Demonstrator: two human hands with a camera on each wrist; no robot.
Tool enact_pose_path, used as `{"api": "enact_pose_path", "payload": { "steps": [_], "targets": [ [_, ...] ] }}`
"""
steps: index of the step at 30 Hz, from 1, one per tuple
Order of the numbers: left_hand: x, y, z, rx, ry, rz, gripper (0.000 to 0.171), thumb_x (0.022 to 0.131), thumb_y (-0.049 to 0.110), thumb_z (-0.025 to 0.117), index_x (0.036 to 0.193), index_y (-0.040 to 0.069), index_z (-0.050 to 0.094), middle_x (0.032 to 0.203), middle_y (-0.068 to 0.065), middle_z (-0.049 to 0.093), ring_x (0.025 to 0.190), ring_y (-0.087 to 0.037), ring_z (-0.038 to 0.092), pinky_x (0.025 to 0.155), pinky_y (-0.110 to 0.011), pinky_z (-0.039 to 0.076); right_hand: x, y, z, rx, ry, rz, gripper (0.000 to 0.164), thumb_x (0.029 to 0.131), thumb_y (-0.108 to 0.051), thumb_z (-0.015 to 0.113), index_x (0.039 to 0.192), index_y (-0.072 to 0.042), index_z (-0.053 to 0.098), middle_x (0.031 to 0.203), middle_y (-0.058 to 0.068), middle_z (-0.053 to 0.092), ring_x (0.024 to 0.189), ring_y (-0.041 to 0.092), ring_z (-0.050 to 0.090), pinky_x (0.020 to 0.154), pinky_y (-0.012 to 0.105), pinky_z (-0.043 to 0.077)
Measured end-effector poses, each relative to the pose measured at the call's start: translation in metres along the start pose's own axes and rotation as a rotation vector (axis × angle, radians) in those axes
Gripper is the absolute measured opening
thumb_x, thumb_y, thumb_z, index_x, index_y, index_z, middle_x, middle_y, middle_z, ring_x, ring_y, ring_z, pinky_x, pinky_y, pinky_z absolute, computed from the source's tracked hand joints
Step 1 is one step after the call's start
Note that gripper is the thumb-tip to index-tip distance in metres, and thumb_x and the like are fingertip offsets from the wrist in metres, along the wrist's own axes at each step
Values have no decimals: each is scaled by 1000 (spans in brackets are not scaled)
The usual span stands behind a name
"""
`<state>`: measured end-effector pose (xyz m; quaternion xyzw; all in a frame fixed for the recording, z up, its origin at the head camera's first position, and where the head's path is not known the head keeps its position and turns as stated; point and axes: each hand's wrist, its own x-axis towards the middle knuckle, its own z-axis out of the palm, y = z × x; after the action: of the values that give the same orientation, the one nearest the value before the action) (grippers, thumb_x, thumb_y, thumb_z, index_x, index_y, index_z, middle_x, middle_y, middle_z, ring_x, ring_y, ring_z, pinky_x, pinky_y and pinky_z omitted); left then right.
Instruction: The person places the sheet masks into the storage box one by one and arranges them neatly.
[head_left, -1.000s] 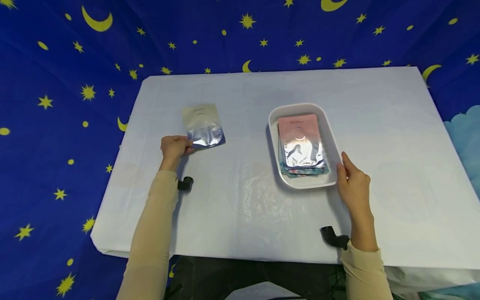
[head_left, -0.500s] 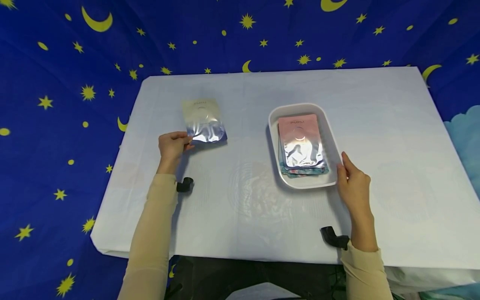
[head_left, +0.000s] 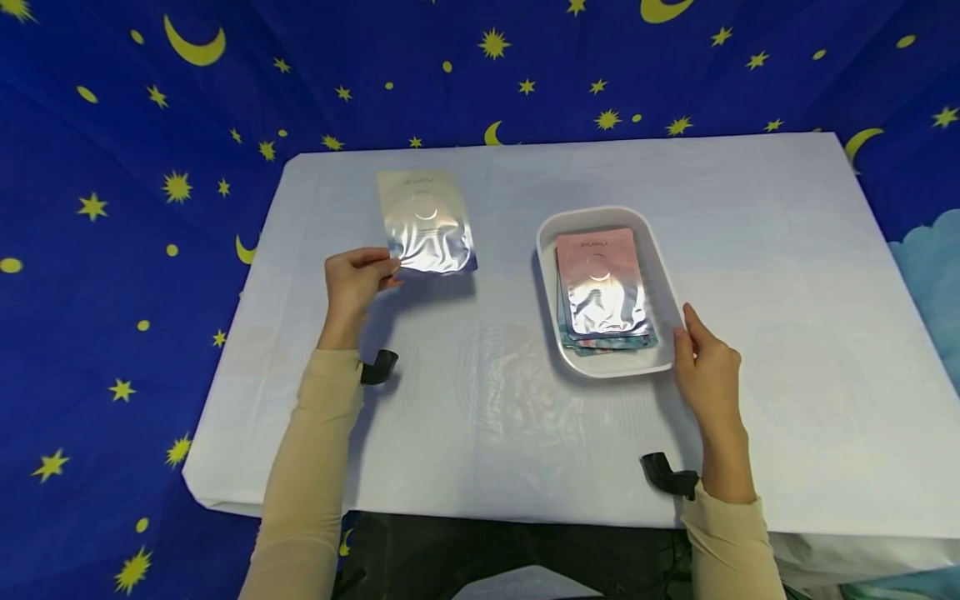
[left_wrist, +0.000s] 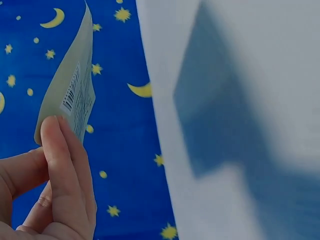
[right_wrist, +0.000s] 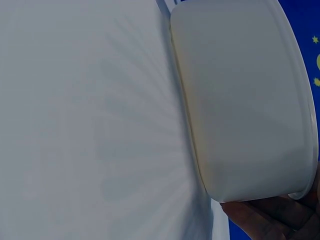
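A cream-to-silver sheet mask packet point(head_left: 427, 221) is held up off the table by my left hand point(head_left: 352, 287), which pinches its lower left corner between thumb and fingers. The left wrist view shows the packet's back point(left_wrist: 70, 95) with a barcode, and its shadow falls on the cloth. My right hand point(head_left: 708, 371) grips the near right corner of a white plastic tub point(head_left: 660, 292), thumb at the rim and fingers against the outer wall point(right_wrist: 245, 100). Inside the tub lies a stack of packets, topped by a pink-to-silver one point(head_left: 603, 283); patterned edges of others show beneath.
The tub stands right of centre on a table with a white cloth point(head_left: 517, 417). A blue curtain point(head_left: 420, 75) with yellow moons and stars hangs behind and to the left. Dark wrist camera mounts point(head_left: 667, 477) stick out from both sleeves.
My left hand has lifted the cream packet from the table, and it has shifted slightly right and away from me. My right hand and the tub have stayed put.
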<state>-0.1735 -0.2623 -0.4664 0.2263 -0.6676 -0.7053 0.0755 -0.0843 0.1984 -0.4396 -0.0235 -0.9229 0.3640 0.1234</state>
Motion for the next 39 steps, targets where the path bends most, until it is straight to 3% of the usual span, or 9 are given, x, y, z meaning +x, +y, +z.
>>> {"api": "enact_pose_path", "payload": {
  "steps": [3, 7, 10, 11, 18, 19, 24, 33, 39],
  "targets": [
    [11, -18, 5, -10, -14, 95, 37, 57, 9, 83, 90, 1, 69, 84, -17, 66, 66, -28, 66, 58, -37, 54, 0, -1, 0, 4, -2, 2, 38, 92, -17, 43, 127, -2, 46, 116, 24, 53, 92, 42, 58, 66, 51, 49],
    [10, -26, 19, -18, -52, 167, 35, 57, 11, 83, 88, 1, 69, 84, -20, 64, 65, -32, 65, 57, -41, 53, 1, -2, 1, 10, -3, 3, 38, 92, -17, 44, 127, -2, 46, 116, 24, 53, 92, 42, 58, 68, 52, 49],
    [3, -26, 30, -18, -104, 177, 35, 58, 15, 83, 89, 3, 69, 85, -19, 64, 67, -32, 64, 58, -40, 54, 1, -3, 1, 11, -3, -1, 38, 92, -16, 44, 127, -2, 46, 116, 25, 53, 92, 42, 58, 68, 52, 49],
    [0, -24, 35, -31, -127, 152, 33, 61, 13, 81, 89, 2, 69, 84, -18, 64, 67, -29, 65, 58, -38, 54, 1, -3, 2, 10, -2, -3, 38, 92, -16, 44, 127, -2, 46, 116, 25, 53, 92, 42, 58, 68, 52, 49],
    [-108, 86, 86, 57, -188, 28, 21, 72, -5, 68, 92, -10, 63, 76, -11, 62, 59, -15, 62, 57, -28, 54, 2, -3, 3, 12, 6, -23, 38, 91, -16, 44, 126, -1, 47, 115, 25, 53, 92, 42, 58, 67, 52, 49],
    [-112, 88, 91, 59, -203, 30, 20, 73, -7, 66, 91, -11, 63, 75, -11, 61, 58, -14, 62, 57, -27, 54, 2, -2, 3, 13, 5, -23, 38, 91, -16, 44, 126, -1, 47, 115, 25, 53, 92, 42, 58, 67, 52, 49],
    [-119, 83, 111, 80, -260, 14, 19, 73, -7, 66, 91, -11, 64, 75, -11, 63, 58, -14, 62, 56, -26, 54, 1, -2, 3, 16, 5, -11, 38, 91, -17, 44, 126, -2, 47, 115, 25, 53, 92, 42, 58, 68, 52, 49],
    [-134, 66, 153, 171, -295, 29, 16, 73, -2, 67, 90, -5, 66, 80, -18, 65, 54, -14, 61, 59, -36, 54, 1, -1, 3, 22, 6, -7, 38, 92, -17, 44, 126, -2, 47, 116, 25, 53, 92, 43, 58, 68, 52, 49],
    [-142, 57, 175, 238, -321, 42, 15, 74, 1, 68, 88, -3, 67, 79, -15, 66, 54, -15, 61, 58, -32, 54, -1, -2, 2, 15, 5, -1, 38, 92, -17, 44, 126, -2, 47, 115, 25, 54, 90, 43, 59, 67, 52, 49]
  ]
}}
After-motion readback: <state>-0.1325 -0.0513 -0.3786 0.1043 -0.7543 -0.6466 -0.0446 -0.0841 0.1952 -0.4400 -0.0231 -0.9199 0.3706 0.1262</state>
